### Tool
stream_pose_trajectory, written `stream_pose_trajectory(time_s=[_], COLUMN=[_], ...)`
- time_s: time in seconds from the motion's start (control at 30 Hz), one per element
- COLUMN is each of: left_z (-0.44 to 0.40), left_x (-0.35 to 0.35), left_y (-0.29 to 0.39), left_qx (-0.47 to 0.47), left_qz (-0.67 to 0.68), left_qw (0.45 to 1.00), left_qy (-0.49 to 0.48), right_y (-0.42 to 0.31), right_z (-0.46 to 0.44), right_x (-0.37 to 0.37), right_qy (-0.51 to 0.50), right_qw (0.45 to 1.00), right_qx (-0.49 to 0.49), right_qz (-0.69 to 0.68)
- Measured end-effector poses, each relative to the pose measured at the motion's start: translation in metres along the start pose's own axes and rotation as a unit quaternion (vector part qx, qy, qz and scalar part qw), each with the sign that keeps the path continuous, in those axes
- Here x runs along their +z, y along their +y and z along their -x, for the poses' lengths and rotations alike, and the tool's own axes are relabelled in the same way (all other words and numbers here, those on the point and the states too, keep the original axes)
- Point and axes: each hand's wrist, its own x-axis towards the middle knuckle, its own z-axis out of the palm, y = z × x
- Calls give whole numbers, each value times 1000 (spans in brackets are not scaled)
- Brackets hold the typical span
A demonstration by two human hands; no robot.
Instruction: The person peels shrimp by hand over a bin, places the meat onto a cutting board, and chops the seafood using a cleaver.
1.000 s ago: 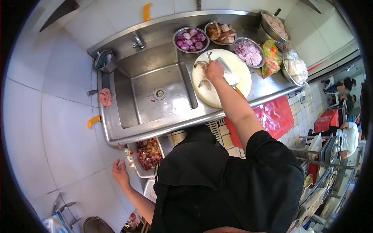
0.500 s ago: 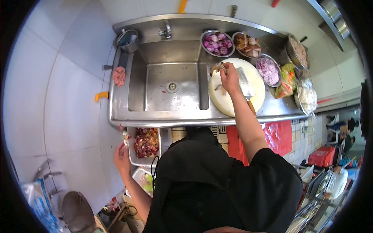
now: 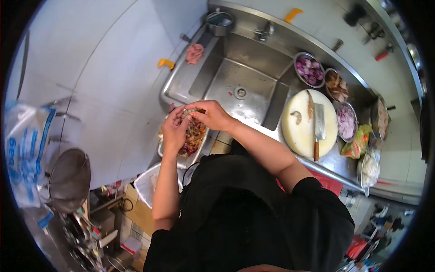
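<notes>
My left hand (image 3: pixel 174 124) and my right hand (image 3: pixel 209 114) meet fingertip to fingertip, both closed on a small greyish shrimp (image 3: pixel 192 111), mostly covered by the fingers. Below them is a white bin (image 3: pixel 199 147) with reddish-brown scraps (image 3: pixel 194 136) in it. To the right, a round white cutting board (image 3: pixel 294 138) carries a cleaver (image 3: pixel 320 122) with a wooden handle. Beside the blade lie a small curled peeled shrimp (image 3: pixel 296 117) and a long brownish piece (image 3: pixel 310 104), perhaps an unpeeled shrimp.
A steel sink (image 3: pixel 226 84) lies ahead. Bowls of purple onions (image 3: pixel 310 70), brown meat pieces (image 3: pixel 336 85) and chopped onion (image 3: pixel 346 121) stand around the board. A pink cloth (image 3: pixel 195 53) and a metal pot (image 3: pixel 220 23) sit at the sink's left. A lined bin (image 3: pixel 147 183) is below.
My right hand has left the cutting board with a shrimp and come over the scrap bin, where it meets my left hand. The view has turned towards the left.
</notes>
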Motion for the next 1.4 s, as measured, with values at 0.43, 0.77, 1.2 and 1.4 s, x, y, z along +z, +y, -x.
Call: stream_pose_trajectory(time_s=[0.43,0.77,1.2,1.4], left_z=[56,58,57,51], left_x=[-112,-130,-135,-151], left_y=[-1,8,-4,-19], left_qx=[67,-31,-38,-37], left_qz=[-330,-108,-75,93], left_qw=[911,978,986,989], left_qy=[239,178,146,105], right_y=[-1,-28,-3,-4], right_z=[-47,-63,-65,-53], right_x=[94,139,141,147], right_qy=[-139,-193,-136,-178], right_qw=[984,950,976,967], right_qx=[94,-114,-155,117], right_qz=[62,216,73,-139])
